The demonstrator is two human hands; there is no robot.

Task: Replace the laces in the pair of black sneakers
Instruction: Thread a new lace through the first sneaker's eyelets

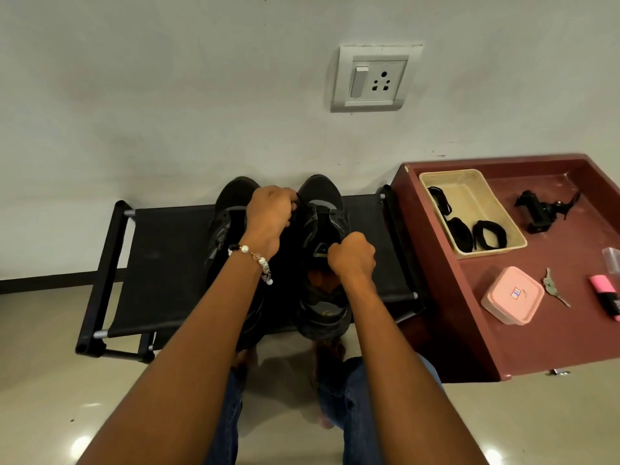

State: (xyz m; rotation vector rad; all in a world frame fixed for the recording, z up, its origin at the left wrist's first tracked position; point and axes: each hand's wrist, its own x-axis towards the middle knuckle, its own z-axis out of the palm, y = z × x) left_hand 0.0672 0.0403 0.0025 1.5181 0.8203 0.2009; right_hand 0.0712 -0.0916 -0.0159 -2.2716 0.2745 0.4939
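Bundled laces (488, 234) in beige tray (503, 209), pink box (511, 295) nearby

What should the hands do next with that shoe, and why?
Probably pull the lace out of the right sneaker. The left hand pinches something dark near its toe end, the right hand is fisted by its tongue, and spare laces wait in the beige tray.

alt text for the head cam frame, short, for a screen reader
A person's left hand and right hand pinch a black lace on the right sneaker of a black pair standing on a low black rack against a wall. To the right, a maroon table holds a beige tray of coiled black laces, a pink box and small items.
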